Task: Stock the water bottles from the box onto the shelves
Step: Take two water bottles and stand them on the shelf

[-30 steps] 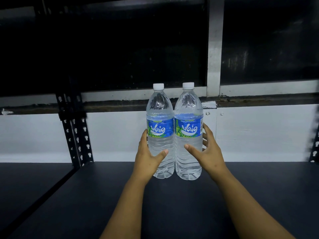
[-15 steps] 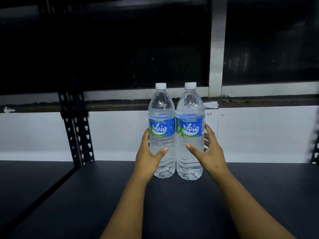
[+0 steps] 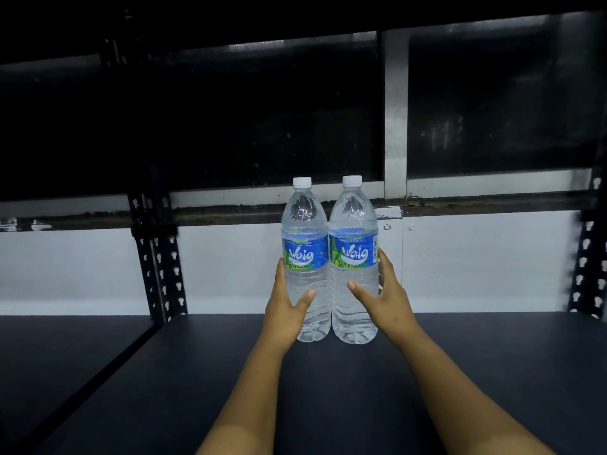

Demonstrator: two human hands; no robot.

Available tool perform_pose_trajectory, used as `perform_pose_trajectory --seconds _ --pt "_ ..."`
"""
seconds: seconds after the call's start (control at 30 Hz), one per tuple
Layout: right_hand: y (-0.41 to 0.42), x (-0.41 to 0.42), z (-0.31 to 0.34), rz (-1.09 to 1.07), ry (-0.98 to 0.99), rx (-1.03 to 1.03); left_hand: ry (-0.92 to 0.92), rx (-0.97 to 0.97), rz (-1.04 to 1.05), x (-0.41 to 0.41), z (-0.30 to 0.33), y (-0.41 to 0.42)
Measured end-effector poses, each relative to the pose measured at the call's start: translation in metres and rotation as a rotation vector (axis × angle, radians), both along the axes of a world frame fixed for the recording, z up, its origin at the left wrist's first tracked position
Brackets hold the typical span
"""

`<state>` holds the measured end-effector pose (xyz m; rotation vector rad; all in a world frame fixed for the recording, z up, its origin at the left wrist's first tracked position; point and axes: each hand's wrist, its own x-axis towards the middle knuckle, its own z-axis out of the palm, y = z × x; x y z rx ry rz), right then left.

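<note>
Our left hand (image 3: pixel 285 310) wraps around the left bottle (image 3: pixel 306 261) and our right hand (image 3: pixel 384 300) wraps around the right bottle (image 3: pixel 354 257), each just under the blue label. The two bottles stand up straight and touching on the dark shelf (image 3: pixel 328 389), toward the far wall. They look full, so heavy, and the thin plastic may squish or slip, so holding the ridged middle seems best.

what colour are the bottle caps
White, both caps, clearest in the head view.
</note>
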<state>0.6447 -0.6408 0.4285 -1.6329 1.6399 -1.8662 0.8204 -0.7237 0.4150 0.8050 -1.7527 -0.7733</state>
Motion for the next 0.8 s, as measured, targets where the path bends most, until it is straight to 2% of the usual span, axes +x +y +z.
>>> perform_pose_trajectory --seconds 0.17,0.33,0.43,0.5,0.63,0.8 --pt "0.008 0.005 -0.005 -0.018 0.059 0.038 -0.085 0.059 -0.005 0.008 -0.013 0.006" --pt "0.021 0.005 -0.024 -0.055 0.201 0.16 -0.109 0.007 -0.052 0.014 -0.027 0.023" --pt "0.032 0.006 -0.028 -0.045 0.264 0.23 -0.184 -0.037 -0.019 0.015 -0.031 0.036" --pt "0.036 0.004 -0.034 -0.067 0.34 0.3 -0.318 -0.033 0.03 0.016 -0.031 0.044" --pt "0.05 0.008 -0.039 -0.175 0.534 0.506 -0.698 -0.042 0.155 0.019 -0.031 0.054" --pt "0.067 0.014 -0.04 -0.22 0.738 0.683 -0.913 -0.095 0.18 0.023 -0.029 0.071"
